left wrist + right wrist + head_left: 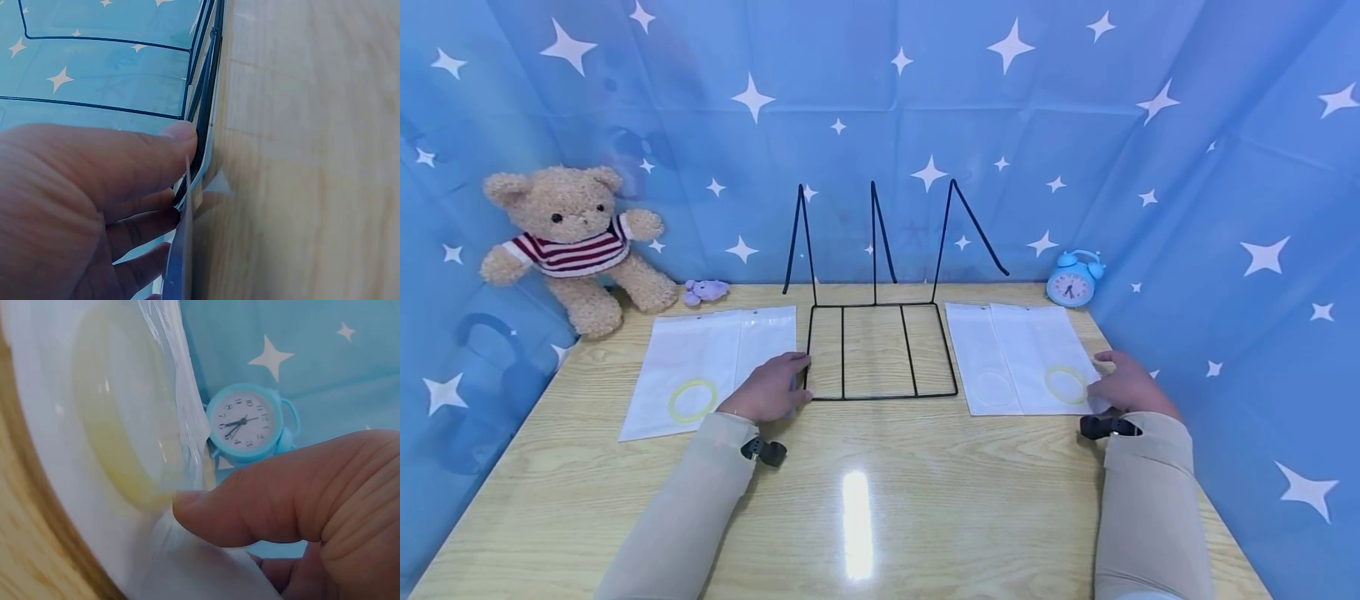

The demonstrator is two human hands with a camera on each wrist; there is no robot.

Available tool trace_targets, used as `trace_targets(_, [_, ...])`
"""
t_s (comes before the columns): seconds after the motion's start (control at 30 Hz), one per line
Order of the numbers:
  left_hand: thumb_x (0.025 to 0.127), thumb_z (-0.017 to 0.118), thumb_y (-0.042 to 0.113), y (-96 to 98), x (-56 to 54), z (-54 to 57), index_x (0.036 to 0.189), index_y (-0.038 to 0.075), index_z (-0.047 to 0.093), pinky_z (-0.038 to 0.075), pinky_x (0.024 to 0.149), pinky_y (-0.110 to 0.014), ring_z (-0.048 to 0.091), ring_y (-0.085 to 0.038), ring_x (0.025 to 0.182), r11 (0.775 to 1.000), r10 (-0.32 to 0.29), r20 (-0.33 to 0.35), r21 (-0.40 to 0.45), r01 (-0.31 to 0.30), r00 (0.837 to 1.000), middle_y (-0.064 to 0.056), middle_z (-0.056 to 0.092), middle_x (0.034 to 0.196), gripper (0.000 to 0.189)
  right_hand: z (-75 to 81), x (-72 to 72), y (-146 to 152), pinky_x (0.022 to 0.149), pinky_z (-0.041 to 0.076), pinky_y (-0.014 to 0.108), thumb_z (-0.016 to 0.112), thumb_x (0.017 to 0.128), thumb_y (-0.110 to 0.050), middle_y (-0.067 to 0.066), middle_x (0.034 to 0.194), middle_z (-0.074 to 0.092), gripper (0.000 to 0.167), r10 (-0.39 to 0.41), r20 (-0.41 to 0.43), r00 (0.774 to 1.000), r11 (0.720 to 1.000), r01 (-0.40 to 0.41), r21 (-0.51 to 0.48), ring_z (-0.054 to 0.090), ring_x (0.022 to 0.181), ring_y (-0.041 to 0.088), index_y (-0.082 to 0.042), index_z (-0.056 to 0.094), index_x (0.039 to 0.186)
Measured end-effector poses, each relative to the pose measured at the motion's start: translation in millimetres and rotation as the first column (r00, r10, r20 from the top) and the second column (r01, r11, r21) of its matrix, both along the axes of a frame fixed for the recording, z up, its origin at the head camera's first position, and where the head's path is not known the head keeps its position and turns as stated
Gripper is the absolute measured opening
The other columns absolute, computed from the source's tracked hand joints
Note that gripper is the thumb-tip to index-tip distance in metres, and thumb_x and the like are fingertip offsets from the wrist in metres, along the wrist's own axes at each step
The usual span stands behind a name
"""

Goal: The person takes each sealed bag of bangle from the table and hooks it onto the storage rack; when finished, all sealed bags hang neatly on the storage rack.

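A black wire rack (843,350) with a barred rectangular base and three bent uprights stands mid-table. My left hand (767,390) holds its left side; in the left wrist view the thumb (169,147) lies against the black wire (206,106), with fingers curled on the other side. White plastic sheets (973,333) lie to the right of the rack. My right hand (1126,385) pinches their right edge. Up close, the right thumb (231,509) presses on the plastic beside a pale yellow ring (119,469) visible through it. The right fingers are mostly hidden underneath.
Left of the rack lie more white plastic sheets (700,350) with a yellow ring (673,403). A teddy bear (576,221) sits at the back left beside a small purple toy (706,291). A blue alarm clock (1071,287) stands back right. Starry blue cloth (865,83) borders the table.
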State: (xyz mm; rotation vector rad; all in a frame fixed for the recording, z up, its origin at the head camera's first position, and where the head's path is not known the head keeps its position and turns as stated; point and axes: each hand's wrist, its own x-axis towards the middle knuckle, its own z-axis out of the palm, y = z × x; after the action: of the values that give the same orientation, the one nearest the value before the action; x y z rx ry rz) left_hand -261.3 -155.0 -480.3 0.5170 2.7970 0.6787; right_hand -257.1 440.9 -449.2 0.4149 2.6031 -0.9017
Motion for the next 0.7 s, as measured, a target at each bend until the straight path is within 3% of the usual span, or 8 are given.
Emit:
trace_targets(0.27, [0.104, 0.067, 0.025, 0.8, -0.5, -0.2, 0.16, -0.003, 0.04, 0.033, 0.125, -0.058, 0.035, -0.045, 0.153, 1.0, 0.001, 0.004, -0.002, -0.001, 1.0, -0.024, 0.037, 0.166, 0.069, -3.2, -5.7, 1.7, 0.087, 0.05, 0.052, 0.056, 0.094, -0.006, 0.039, 0.152, 0.03, 0.075, 0.011, 0.003, 1.0, 1.0, -0.011, 0.009, 0.041, 0.118, 0.05, 0.006, 0.026, 0.161])
trace_targets(0.5, [0.104, 0.066, 0.026, 0.6, 1.1, 2.4, 0.161, -0.002, 0.039, 0.031, 0.125, -0.059, 0.034, -0.045, 0.154, 1.0, 0.006, 0.013, 0.002, -0.006, 1.0, -0.023, 0.036, 0.167, 0.069, 2.5, -3.0, -0.9, 0.09, 0.049, 0.056, 0.05, 0.099, -0.009, 0.041, 0.151, 0.033, 0.069, 0.017, -0.045, 0.999, 0.999, -0.02, -0.05, 0.043, 0.124, 0.051, 0.0, 0.027, 0.164])
trace_targets(0.7, [0.104, 0.066, 0.026, 0.4, 1.2, 2.6, 0.161, -0.002, 0.039, 0.032, 0.125, -0.059, 0.035, -0.045, 0.154, 1.0, -0.003, 0.008, 0.0, 0.003, 1.0, -0.023, 0.037, 0.167, 0.069, 3.2, -2.0, 0.4, 0.079, 0.043, 0.038, 0.051, 0.097, -0.006, 0.041, 0.158, 0.026, 0.066, 0.067, -0.095, 0.993, 0.995, -0.074, -0.069, 0.041, 0.123, 0.048, -0.001, 0.036, 0.161])
